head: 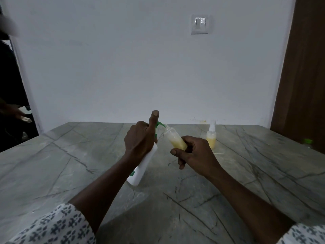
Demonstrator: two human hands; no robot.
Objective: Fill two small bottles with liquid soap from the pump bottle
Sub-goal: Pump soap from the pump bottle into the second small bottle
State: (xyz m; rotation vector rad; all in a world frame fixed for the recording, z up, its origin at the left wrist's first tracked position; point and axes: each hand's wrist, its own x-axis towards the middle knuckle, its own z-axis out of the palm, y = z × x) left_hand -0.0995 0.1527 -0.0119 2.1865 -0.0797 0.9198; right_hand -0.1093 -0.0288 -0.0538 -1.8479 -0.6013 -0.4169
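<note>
A white pump bottle (140, 170) with a green pump head (160, 124) leans tilted on the table, its base on the surface. My left hand (139, 140) grips its upper part, with the thumb raised above the pump. My right hand (195, 154) holds a small clear bottle (175, 139) partly filled with yellow soap, tilted so its open mouth meets the green spout. A second small bottle (211, 138) with a white spray top stands upright behind my right hand, yellow soap in its lower half.
The grey marble table (88, 164) runs to a white wall. A green-capped object (307, 142) sits at the table's right edge by a brown door. A thin white tube (219, 153) lies near the second bottle. Another person's hand (19, 114) shows at far left.
</note>
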